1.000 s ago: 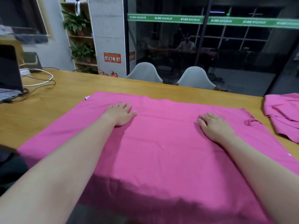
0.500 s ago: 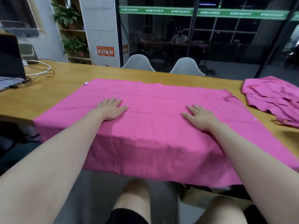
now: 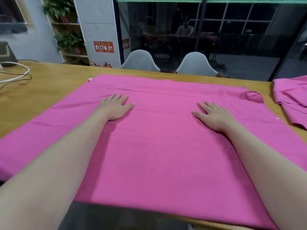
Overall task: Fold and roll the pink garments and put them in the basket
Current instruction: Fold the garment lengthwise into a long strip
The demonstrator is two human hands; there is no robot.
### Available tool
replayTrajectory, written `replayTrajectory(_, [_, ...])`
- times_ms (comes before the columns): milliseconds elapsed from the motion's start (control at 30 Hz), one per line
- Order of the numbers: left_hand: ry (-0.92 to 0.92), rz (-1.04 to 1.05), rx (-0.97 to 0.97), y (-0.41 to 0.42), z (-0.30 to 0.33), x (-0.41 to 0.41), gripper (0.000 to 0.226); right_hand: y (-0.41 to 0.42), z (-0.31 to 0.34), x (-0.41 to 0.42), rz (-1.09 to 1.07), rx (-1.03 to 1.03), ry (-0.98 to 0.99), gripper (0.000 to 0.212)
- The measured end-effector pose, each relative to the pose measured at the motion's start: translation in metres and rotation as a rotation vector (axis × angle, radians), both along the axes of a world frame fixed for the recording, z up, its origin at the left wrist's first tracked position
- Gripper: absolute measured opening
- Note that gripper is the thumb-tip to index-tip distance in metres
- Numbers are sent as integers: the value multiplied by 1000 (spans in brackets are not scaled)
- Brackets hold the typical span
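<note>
Two pink garments are in view: one garment (image 3: 157,146) lies spread flat across the table (image 3: 49,83), not yet rolled, and a second garment (image 3: 292,97) sits rumpled at its right. Left hand (image 3: 114,107) and right hand (image 3: 216,116) rest palm-down on the spread garment, fingers straight, gripping nothing. No basket is visible, so judged early: folding, rolling and stowing all remain.

Beyond our fingers we see a long wooden table (image 3: 49,90), two pale grey moulded chairs (image 3: 140,61), dark glass partitions (image 3: 232,39), and a plant-filled wooden shelf (image 3: 66,39).
</note>
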State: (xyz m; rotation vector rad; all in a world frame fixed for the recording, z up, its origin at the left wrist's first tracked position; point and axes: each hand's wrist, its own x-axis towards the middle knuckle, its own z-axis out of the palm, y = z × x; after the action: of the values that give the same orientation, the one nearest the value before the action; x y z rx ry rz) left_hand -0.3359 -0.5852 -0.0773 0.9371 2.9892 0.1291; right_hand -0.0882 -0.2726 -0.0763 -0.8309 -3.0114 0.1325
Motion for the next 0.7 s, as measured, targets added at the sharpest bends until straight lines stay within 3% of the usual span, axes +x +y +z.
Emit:
replayTrajectory(167, [-18, -5, 2, 35, 3, -40, 78, 33, 1, -42, -9, -9, 20, 78])
replayTrajectory(233, [55, 28, 1, 39, 6, -34, 67, 31, 4, -44, 0, 1, 45, 73])
replayTrajectory(333, [200, 12, 28, 58, 26, 30, 39, 12, 15, -32, 8, 197, 73, 59])
replayTrajectory(400, [58, -116, 107, 75, 32, 101, 36, -19, 23, -17, 27, 218, 63, 53])
replayTrajectory(467, [-55, -266, 63, 78, 21, 174, 41, -61, 20, 10, 105, 121, 64, 52])
replayTrajectory(533, [36, -328, 33, 63, 3, 224, 53, -102, 9, 53, 179, 2, 114, 53])
replayTrajectory(700, [-61, -340, 42, 18, -1, 243, 77, -136, 3, 155, 154, -89, 80, 67])
